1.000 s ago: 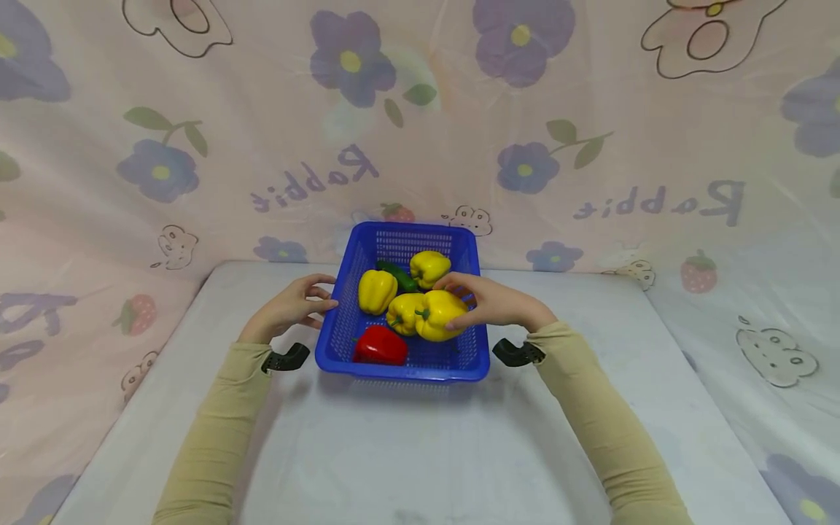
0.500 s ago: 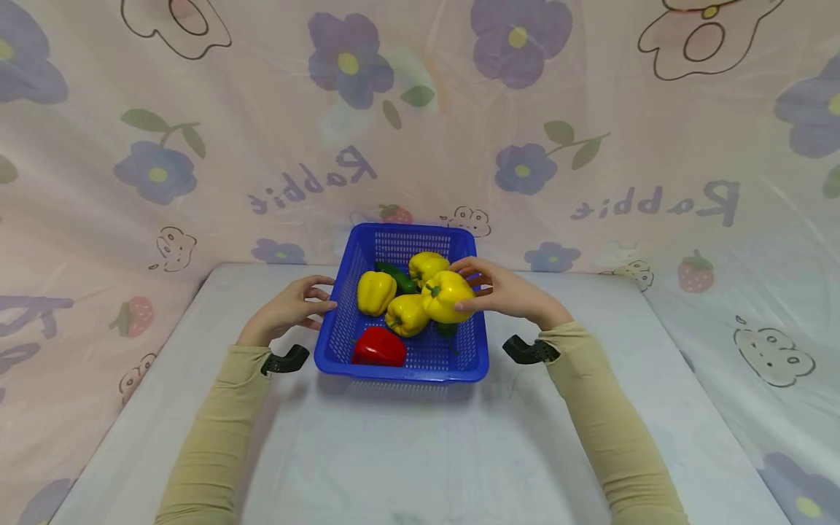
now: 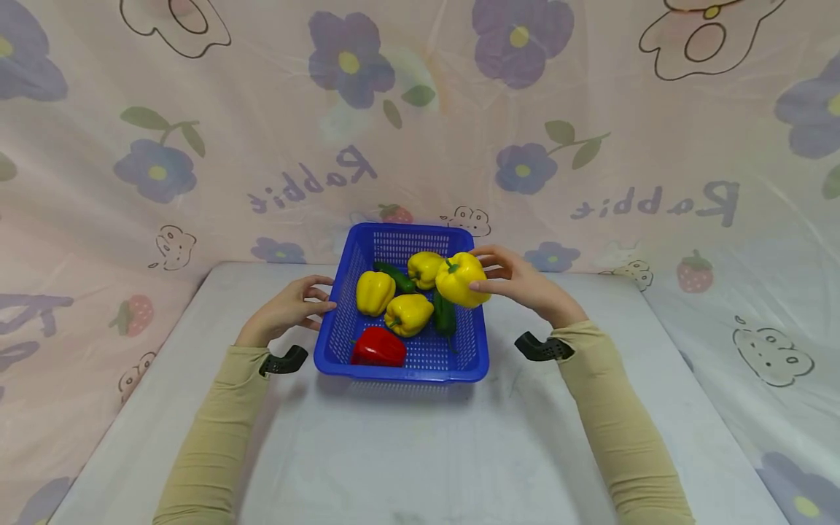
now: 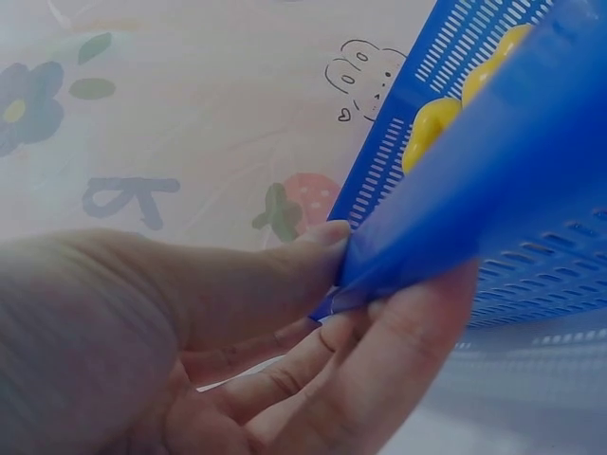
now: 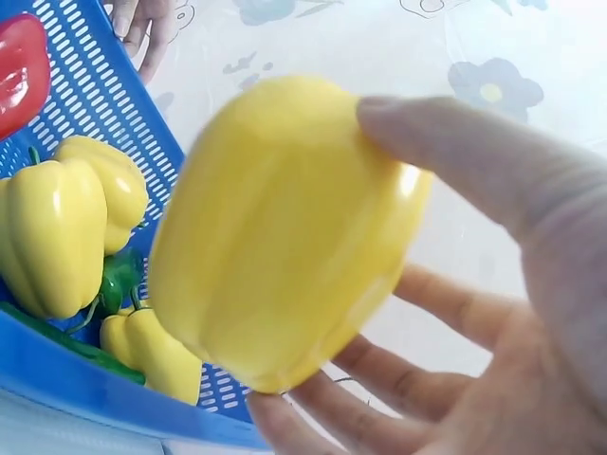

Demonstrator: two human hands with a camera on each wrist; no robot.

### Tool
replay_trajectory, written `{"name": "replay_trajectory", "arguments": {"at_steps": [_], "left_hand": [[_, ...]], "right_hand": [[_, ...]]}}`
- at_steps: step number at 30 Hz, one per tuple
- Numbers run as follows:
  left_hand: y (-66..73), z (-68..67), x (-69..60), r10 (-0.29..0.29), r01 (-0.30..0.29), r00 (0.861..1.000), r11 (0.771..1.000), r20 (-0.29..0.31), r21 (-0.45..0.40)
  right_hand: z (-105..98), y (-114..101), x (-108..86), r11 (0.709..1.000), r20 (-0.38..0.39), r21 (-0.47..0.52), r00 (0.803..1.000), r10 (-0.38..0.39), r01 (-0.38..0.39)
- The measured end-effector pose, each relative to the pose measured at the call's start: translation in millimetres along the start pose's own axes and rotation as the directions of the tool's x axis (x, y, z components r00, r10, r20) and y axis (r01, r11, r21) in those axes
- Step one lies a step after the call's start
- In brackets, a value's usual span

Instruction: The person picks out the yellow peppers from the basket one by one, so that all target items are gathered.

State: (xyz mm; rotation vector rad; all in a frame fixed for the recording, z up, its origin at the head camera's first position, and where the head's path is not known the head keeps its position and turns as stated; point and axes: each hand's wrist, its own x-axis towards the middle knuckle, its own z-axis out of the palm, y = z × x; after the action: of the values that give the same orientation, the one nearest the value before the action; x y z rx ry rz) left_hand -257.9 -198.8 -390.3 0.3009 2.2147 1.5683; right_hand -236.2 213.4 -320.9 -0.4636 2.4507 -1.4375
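Note:
A blue perforated plastic basket [image 3: 402, 375] stands on the table, and my left hand [image 3: 284, 312] pinches its left rim between thumb and fingers. Above the basket's right side, my right hand [image 3: 528, 288] holds a yellow bell pepper [image 3: 463, 280], thumb on the near side and fingers round the far side. In the right wrist view this yellow bell pepper [image 5: 285, 232] fills the middle. Inside the basket lie a red bell pepper [image 3: 379, 347], several other yellow bell peppers [image 3: 408, 315], a long green cucumber [image 3: 394, 277] and a dark green vegetable with a thin stem [image 3: 444, 315].
A white cloth-covered table [image 3: 407, 452] spreads around the basket. Behind it hangs a pale pink curtain [image 3: 446, 146] printed with flowers and rabbits. Each wrist carries a black mount, the right mount [image 3: 543, 348] hanging beside the basket.
My right hand has lifted the yellow bell pepper up and to the right, from over the basket's middle to its right rim. The dark green vegetable beneath now shows. My left hand has stayed.

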Motion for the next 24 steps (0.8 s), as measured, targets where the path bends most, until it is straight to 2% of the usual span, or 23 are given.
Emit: {"name": "replay_trajectory", "arguments": {"at_steps": [10,18,24], "left_hand": [[1.6,-2.6,-1.7,-0.001,0.001,1.000,1.000,0.003,-0.005],[1.2,-6.0,-4.3,0.016,-0.016,1.000,0.999,0.010,0.030],[0.1,-7.0,-7.2,0.038,-0.039,0.999,0.999,0.015,0.037]], "right_hand": [[-10.6,9.4,1.9,0.989,-0.105,0.142,0.993,0.061,-0.046],[-16.5,11.7,0.1,0.974,-0.131,0.220,0.987,0.088,-0.058],[-22.6,20.4,1.8,0.949,-0.141,0.304,0.981,0.132,-0.084]]}}
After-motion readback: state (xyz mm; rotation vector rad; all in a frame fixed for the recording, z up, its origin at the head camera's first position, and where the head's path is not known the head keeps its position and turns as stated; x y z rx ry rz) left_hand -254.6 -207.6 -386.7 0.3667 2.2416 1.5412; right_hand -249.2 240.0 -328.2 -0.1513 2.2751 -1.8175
